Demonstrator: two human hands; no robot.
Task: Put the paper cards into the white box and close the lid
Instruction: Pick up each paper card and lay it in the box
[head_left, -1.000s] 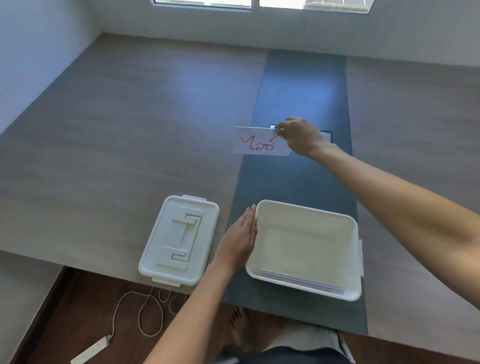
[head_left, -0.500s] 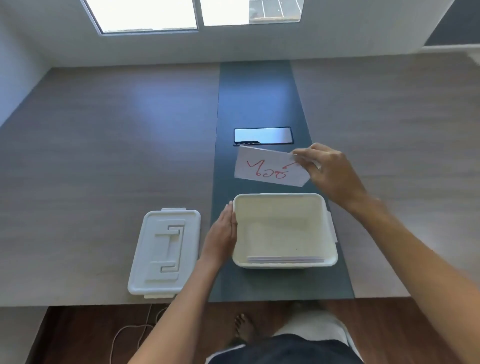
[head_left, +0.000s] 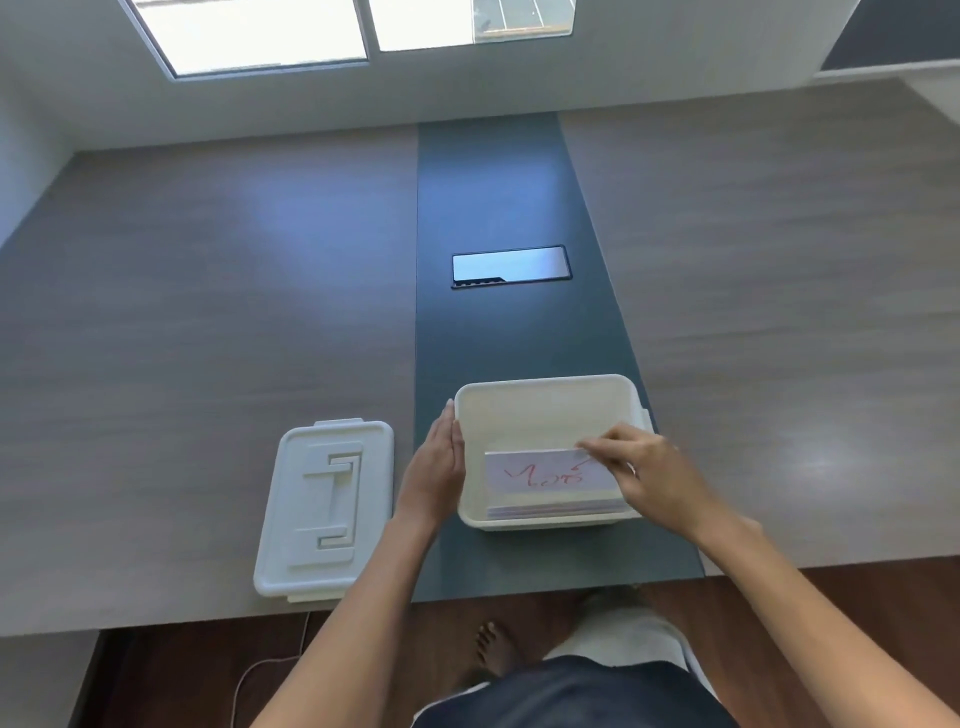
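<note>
The white box (head_left: 545, 402) stands open on the dark centre strip near the table's front edge. My right hand (head_left: 652, 475) pinches a white paper card with red writing (head_left: 545, 475) by its upper right corner and holds it inside the box, above a stack of cards (head_left: 553, 511) lying against the near wall. My left hand (head_left: 434, 475) lies flat against the box's left wall, fingers together, holding nothing. The white lid (head_left: 324, 512) lies on the table to the left of the box, top side up.
A glossy black rectangular panel (head_left: 510, 266) is set into the dark strip (head_left: 498, 197) farther back. The grey wood table (head_left: 208, 312) extends to both sides. A white cable (head_left: 260, 675) lies on the brown floor below the table's edge, beside my bare foot.
My right hand has brought the red-lettered card back from the far part of the table and lowered it into the box. My left hand stayed on the box's left wall.
</note>
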